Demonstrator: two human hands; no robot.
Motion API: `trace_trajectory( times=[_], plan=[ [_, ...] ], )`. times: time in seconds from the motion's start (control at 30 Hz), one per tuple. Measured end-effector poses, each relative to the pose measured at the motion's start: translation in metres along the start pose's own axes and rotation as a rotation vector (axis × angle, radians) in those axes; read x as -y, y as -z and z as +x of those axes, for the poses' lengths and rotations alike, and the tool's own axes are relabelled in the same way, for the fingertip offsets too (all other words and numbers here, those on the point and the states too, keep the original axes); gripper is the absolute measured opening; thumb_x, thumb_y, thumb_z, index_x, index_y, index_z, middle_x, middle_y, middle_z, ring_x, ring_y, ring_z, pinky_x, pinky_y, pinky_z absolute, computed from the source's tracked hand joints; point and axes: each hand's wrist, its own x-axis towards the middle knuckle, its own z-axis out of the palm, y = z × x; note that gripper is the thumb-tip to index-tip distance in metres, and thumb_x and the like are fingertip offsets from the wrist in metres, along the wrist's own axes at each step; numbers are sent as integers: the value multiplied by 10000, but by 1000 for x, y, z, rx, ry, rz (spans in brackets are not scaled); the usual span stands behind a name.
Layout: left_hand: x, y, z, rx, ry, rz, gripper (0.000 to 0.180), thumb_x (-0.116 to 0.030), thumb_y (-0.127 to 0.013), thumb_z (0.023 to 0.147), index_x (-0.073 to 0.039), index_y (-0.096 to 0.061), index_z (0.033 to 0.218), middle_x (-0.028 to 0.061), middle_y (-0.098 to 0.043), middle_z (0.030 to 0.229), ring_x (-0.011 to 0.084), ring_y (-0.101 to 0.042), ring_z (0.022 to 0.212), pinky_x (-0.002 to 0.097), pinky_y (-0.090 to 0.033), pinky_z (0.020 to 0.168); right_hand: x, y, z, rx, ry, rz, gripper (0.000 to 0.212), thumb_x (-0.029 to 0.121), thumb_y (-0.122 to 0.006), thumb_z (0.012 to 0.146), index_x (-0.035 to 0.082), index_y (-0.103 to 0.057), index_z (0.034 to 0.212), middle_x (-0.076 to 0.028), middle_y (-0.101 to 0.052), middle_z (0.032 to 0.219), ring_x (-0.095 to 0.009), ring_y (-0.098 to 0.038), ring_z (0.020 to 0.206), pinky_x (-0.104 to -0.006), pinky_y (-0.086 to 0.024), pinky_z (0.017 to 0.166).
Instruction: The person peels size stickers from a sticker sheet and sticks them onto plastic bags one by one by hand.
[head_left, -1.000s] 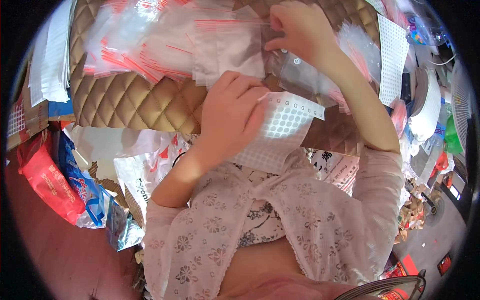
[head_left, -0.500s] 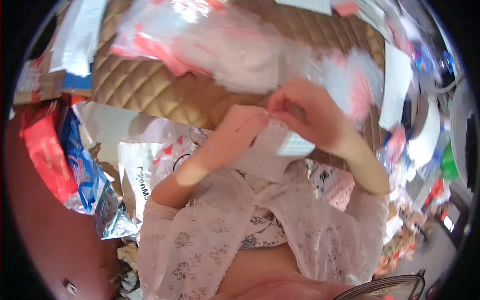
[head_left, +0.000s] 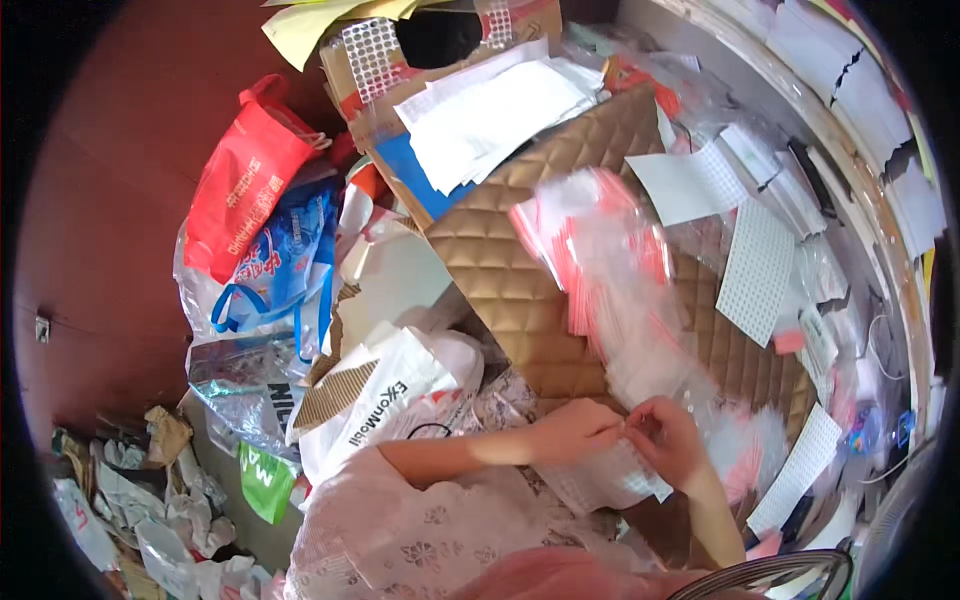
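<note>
My left hand (head_left: pixel 580 432) and my right hand (head_left: pixel 667 440) meet fingertip to fingertip over my lap. The left one is closed on the top edge of a white sheet (head_left: pixel 600 482) with rows of small marks, which hangs below the fingers. The right hand's thumb and forefinger are pinched together beside it; whatever lies between them is too small to make out. Just beyond the hands, a heap of clear plastic bags (head_left: pixel 650 350) with red-pink edges lies on a brown quilted pad (head_left: pixel 500 300).
More marked white sheets (head_left: pixel 758 272) lie along the pad's right side. A stack of white paper (head_left: pixel 500 115) rests by a cardboard box (head_left: pixel 365 125) at the back. Red (head_left: pixel 245 190) and blue shopping bags (head_left: pixel 285 240) stand left; crumpled waste (head_left: pixel 170 500) covers the lower left floor.
My view has swung to the left, so the pad and hands appear lower and turned in the picture. Both hands remain close together at the white sheet.
</note>
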Motion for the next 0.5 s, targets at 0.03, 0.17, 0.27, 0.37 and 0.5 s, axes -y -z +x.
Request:
trace_trajectory(
  times=[0.03,0.17,0.27,0.37,0.5],
  plan=[
    [1,3,0,-30,-8,-43,273,-206,-478,913,47,-569,874,224,-562,770,328,-557,699,398,-428,661,3,2,5,20,-26,22,159,22,-684,744,49,-589,868,-100,-565,779,-255,-552,705,-338,-434,647],
    [16,-4,-7,-133,-21,-189,285,-215,-471,931,42,-592,933,156,-581,735,214,-556,688,361,-427,652,11,-5,8,-137,358,-304,213,15,-703,697,68,-591,870,-55,-556,769,-242,-544,750,-346,-428,672],
    [8,0,-16,-90,243,-424,272,-210,-465,945,21,-608,951,38,-543,681,125,-504,652,335,-414,609,16,-15,1,-265,615,-622,221,17,-698,664,86,-599,849,-38,-567,781,-247,-540,781,-354,-426,691],
    [14,-16,-19,-259,64,-526,263,-216,-467,950,3,-609,919,-44,-465,644,69,-435,614,323,-390,557,15,-22,-6,-294,708,-727,194,13,-671,658,96,-604,820,-40,-580,798,-256,-544,772,-360,-426,675],
    [13,-12,-19,-142,94,-81,180,-188,-546,888,-19,-611,896,39,-518,667,167,-498,641,322,-414,591,-9,-3,-7,-223,408,-205,132,5,-637,707,89,-603,803,-42,-576,762,-201,-550,724,-322,-427,649]
  ],
)
